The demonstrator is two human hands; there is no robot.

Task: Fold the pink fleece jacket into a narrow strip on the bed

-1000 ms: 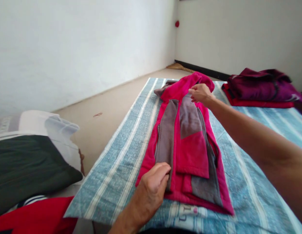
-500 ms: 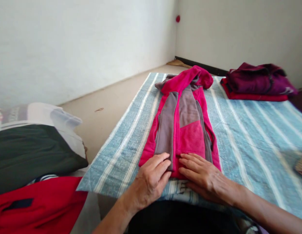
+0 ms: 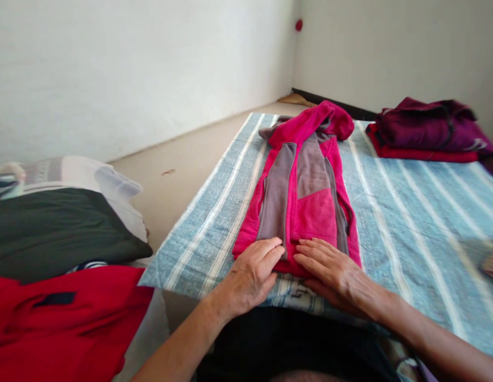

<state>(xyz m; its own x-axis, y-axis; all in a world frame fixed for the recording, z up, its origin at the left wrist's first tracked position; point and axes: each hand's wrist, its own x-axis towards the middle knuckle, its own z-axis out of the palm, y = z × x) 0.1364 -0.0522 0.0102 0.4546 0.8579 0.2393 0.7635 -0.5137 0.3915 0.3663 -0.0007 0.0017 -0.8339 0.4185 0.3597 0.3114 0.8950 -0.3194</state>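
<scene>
At the lower centre of the frame, both my hands lie flat on the near hem of a pink and grey fleece jacket. My left hand rests palm down with its fingers spread, fingertips on the grey panel at the jacket's lower left corner. My right hand lies just beside it, fingers stretched toward the left and pressing on the pink hem. Neither grip closes around anything; both are open and flat, touching the cloth only from above.

The jacket lies lengthwise up the middle of the frame, folded into a narrow strip, its hood bunched at the far end near the upper centre. It lies on a blue striped cloth that covers the surface from the centre to the right edge.

In the upper right, at the far end of the cloth, sits a stack of folded clothes, dark maroon on top and red beneath, well apart from the jacket.

At the lower left lies a red garment. Above it, at the left edge, is a dark garment over white fabric.

Bare beige floor runs between the cloth and the white wall across the upper left.
</scene>
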